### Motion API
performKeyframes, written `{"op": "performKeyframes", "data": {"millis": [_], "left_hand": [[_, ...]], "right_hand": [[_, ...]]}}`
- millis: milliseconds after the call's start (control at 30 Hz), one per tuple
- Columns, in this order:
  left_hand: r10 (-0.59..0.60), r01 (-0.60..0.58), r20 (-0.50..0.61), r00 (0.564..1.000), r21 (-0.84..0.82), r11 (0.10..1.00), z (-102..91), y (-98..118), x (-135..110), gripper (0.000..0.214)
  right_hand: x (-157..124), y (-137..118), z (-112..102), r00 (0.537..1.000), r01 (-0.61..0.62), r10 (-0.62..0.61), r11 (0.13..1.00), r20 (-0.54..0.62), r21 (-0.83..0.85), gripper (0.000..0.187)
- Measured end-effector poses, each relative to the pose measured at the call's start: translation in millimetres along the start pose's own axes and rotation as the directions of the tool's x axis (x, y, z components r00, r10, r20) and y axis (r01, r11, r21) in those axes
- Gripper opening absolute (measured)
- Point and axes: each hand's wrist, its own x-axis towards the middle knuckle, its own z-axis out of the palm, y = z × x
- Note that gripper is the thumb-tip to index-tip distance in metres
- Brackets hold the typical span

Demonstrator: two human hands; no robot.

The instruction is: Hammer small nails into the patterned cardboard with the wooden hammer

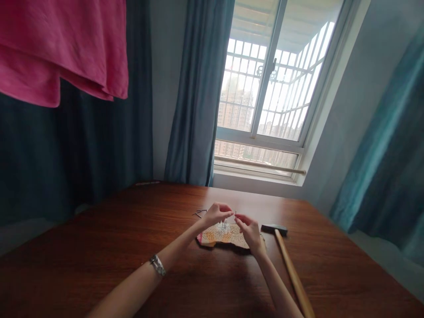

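Observation:
My left hand (215,214) and my right hand (248,230) hover close together over a small patterned pad (220,237) lying on the wooden table (99,247). The right hand's fingers pinch a thin nail (235,213) held upright. The left hand's fingers are pinched too, tips near that nail; what they hold is too small to name. A couple of nails (225,224) stand in the pad under the hands. A few loose nails (199,213) lie on the table just left of the left hand. A bracelet sits on my left wrist.
A hammer (288,260) with a dark head and long wooden handle lies on the table right of the pad. Behind the table are a barred window (265,97) and blue curtains (195,97). A pink cloth (62,48) hangs at top left.

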Motion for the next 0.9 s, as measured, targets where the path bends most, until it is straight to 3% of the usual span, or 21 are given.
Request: {"op": "performKeyframes", "data": {"millis": [133, 333, 500, 667, 900], "left_hand": [[-0.009, -0.007, -0.148, 0.989, -0.107, 0.994, -10.2, -19, 7, 0.031], [-0.090, 0.067, -0.035, 0.995, -0.410, 0.909, 1.2, -50, -2, 0.042], [-0.060, 0.070, 0.039, 0.997, -0.332, 0.941, 10.1, -64, -3, 0.053], [-0.028, 0.034, 0.029, 0.999, -0.244, 0.969, 13.3, -74, 2, 0.054], [-0.020, 0.023, 0.016, 1.000, -0.179, 0.984, 16.7, -68, 1, 0.049]], "right_hand": [[14, 20, 3, 1.000, -0.002, 0.001, 0.999, -0.031, -0.040, 0.037], [20, 40, 20, 0.999, 0.035, -0.034, 0.993, 0.013, -0.115, 0.025], [15, 43, 21, 0.997, 0.076, -0.068, 0.977, 0.042, -0.200, 0.021], [13, 43, 20, 0.994, 0.095, -0.076, 0.958, 0.079, -0.270, 0.018], [12, 51, 23, 0.994, 0.090, -0.062, 0.926, 0.088, -0.366, 0.017]]}}
